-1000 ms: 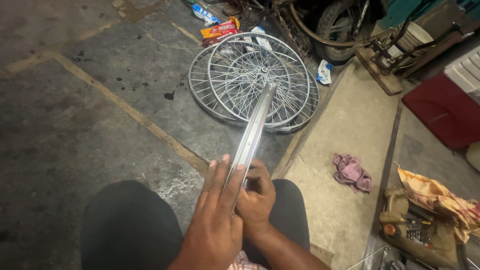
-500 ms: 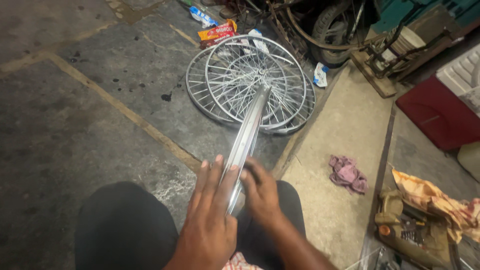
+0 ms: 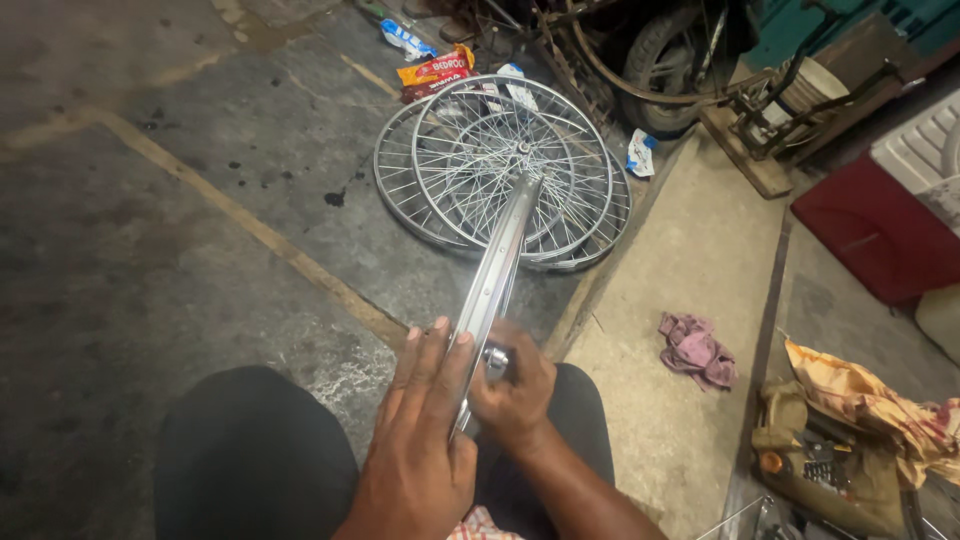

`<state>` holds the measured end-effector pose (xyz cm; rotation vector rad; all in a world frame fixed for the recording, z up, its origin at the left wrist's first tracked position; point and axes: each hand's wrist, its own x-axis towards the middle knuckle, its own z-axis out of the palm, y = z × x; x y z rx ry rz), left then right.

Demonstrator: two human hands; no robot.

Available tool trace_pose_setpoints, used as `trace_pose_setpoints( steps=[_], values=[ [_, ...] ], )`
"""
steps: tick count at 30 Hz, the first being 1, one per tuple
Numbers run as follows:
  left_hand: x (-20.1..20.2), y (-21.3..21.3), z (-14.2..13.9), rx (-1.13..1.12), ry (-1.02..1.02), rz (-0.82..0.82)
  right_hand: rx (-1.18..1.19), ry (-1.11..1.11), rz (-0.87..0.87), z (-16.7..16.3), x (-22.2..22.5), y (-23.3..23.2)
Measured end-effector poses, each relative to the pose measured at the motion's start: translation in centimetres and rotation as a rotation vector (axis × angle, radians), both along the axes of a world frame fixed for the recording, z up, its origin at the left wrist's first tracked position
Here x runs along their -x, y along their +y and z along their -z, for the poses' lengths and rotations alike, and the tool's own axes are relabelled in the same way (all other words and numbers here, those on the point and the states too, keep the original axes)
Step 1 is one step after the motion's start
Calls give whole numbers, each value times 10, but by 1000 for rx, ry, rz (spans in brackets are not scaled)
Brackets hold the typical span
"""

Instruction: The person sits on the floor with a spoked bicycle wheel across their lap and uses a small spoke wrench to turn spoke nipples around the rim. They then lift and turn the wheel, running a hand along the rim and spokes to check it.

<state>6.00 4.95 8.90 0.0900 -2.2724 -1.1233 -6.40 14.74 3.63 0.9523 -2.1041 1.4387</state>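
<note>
Nearest the camera, the left hand [image 3: 425, 430] lay flat with its fingers stretched open against the side of a bare metal wheel rim [image 3: 492, 275], which stood on edge over the person's dark-trousered lap. The right hand [image 3: 512, 385], touching the rim from its 3 o'clock side, was closed on a small metal fitting [image 3: 496, 357] at the rim's inner face; what kind of fitting could not be told. The rim ran away from the hands toward 12 o'clock. Past the knees, at 2 o'clock, a crumpled pink rag [image 3: 697, 350] lay on a pale concrete slab [image 3: 690, 240]. Farther out at 12 o'clock, spoked wheels [image 3: 500, 170] lay stacked flat on the dark floor [image 3: 150, 230], just beyond the rim's far end. Behind them, at 11 o'clock, lay a red and yellow wrapper [image 3: 436, 70].
</note>
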Motion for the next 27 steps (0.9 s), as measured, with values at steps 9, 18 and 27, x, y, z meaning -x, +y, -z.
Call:
trace_pose_setpoints(
  steps=[9,18,27],
  values=[
    [-30,6,34,-28,102,23,-122,15,-79,32,-21,34],
    [-3,-4,10,-36,44,45,2,-703,-455,-12,20,16],
    [0,2,-1,-52,118,35,-160,54,153,-24,-9,-5]
  ],
)
